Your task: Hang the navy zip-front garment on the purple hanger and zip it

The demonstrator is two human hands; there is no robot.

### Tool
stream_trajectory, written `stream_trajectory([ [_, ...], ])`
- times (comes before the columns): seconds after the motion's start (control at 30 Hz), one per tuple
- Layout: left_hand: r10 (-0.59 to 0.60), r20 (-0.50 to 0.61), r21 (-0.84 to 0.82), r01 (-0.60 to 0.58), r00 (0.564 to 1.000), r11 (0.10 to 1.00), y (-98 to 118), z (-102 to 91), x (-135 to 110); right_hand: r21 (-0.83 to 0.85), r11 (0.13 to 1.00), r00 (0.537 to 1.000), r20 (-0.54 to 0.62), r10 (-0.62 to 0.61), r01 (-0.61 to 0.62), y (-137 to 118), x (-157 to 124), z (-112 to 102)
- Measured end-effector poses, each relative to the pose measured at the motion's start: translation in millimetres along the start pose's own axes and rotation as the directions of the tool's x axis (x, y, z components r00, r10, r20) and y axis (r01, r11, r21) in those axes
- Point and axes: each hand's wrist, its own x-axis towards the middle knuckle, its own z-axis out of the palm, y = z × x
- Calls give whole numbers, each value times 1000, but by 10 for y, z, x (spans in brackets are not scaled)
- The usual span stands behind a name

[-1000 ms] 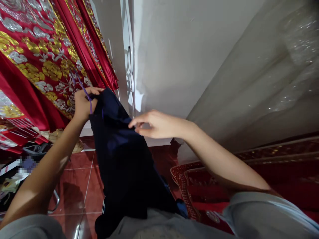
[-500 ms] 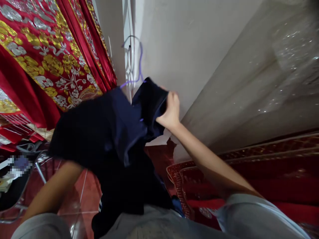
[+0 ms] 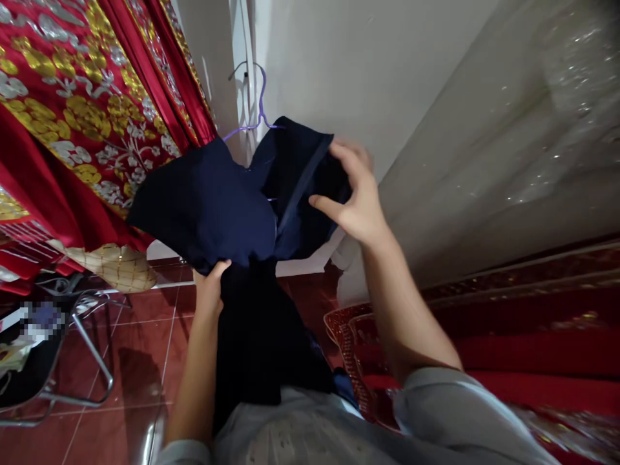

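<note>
A dark navy shirt point(image 3: 227, 200) spreads out in front of me on a purple hanger point(image 3: 262, 110), whose grey hook lies against a narrow white upright. My left hand point(image 3: 210, 284) is closed on the shirt's lower left edge, thumb in front and the other fingers mostly hidden. At the shirt's right edge, my right hand point(image 3: 358, 194) has its thumb and fingers spread apart against the dark cloth. Some of its fingertips are hard to make out there.
Red cloth with gold and silver decoration point(image 3: 97, 123) hangs at the left. A black chair with metal legs point(image 3: 94, 349) stands on red tiles point(image 3: 145, 349). A plastic-covered surface point(image 3: 484, 161) and red beaded fabric point(image 3: 484, 381) are on the right.
My left hand has come out from behind the shirt and moved right to its lower edge. My right hand has shifted up and right, its fingers spreading. The shirt is flatter and wider.
</note>
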Motion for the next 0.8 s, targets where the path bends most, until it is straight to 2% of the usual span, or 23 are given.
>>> stream_trajectory([
  [0.07, -132, -73, -82, 126, 989, 989, -86, -21, -164, 190, 970, 972, -149, 182, -152, -93, -309, 227],
  [0.1, -190, -78, -114, 181, 979, 977, -128, -22, -228, 285, 924, 921, -217, 323, -257, -134, -487, 399],
  [0.13, -236, -61, -126, 227, 970, 966, -170, -21, -274, 346, 861, 868, -198, 456, -373, -171, -676, 588],
  [0.17, -274, -36, -123, 268, 961, 956, -209, -23, -301, 369, 778, 815, -84, 573, -509, -202, -868, 772],
  [0.2, -298, -13, -105, 295, 954, 950, -245, -32, -310, 344, 667, 735, 117, 668, -661, -225, -1055, 933],
  [0.23, -297, 2, -79, 296, 955, 952, -274, -51, -302, 271, 568, 629, 300, 718, -777, -238, -1229, 1055],
  [0.27, -255, -3, -48, 255, 967, 966, -296, -82, -282, 226, 526, 570, 397, 719, -820, -241, -1384, 1130],
  [0.3, -159, -37, -8, 158, 987, 987, -309, -122, -254, 184, 492, 514, 482, 710, -851, -234, -1513, 1155],
  [0.33, -7, -92, 46, 11, 996, 999, -316, -167, -225, 157, 474, 478, 534, 697, -866, -221, -1614, 1137],
  [0.37, 180, -152, 119, -163, 972, 980, -319, -213, -201, 145, 462, 457, 565, 687, -875, -205, -1686, 1085],
  [0.4, 369, -205, 206, -329, 907, 922, -322, -253, -188, 135, 444, 433, 586, 685, -886, -193, -1729, 1011],
  [0.47, 657, -236, 367, -561, 716, 742, -344, -289, -207, 131, 410, 401, 599, 693, -903, -201, -1743, 848],
  [0.5, 731, -198, 407, -623, 653, 668, -370, -279, -241, 152, 389, 399, 592, 700, -909, -228, -1725, 779],
  [0.53, 749, -120, 406, -657, 651, 636, -407, -249, -289, 198, 359, 403, 588, 701, -912, -271, -1697, 725],
  [0.57, 715, -2, 366, -665, 699, 651, -454, -202, -348, 259, 320, 411, 589, 696, -911, -326, -1665, 688],
  [0.6, 634, 144, 304, -643, 760, 703, -506, -144, -412, 324, 278, 423, 593, 685, -904, -389, -1633, 668],
  [0.63, 525, 288, 240, -591, 801, 770, -560, -81, -475, 384, 239, 437, 596, 674, -892, -454, -1604, 660],
  [0.67, 420, 398, 193, -522, 815, 831, -611, -18, -532, 430, 209, 449, 593, 668, -878, -514, -1581, 660],
  [0.73, 314, 478, 151, -429, 821, 891, -684, 80, -614, 465, 201, 466, 572, 675, -862, -604, -1548, 668],
  [0.8, 312, 449, 170, -423, 837, 890, -710, 127, -647, 474, 209, 476, 558, 680, -855, -648, -1531, 665],
])
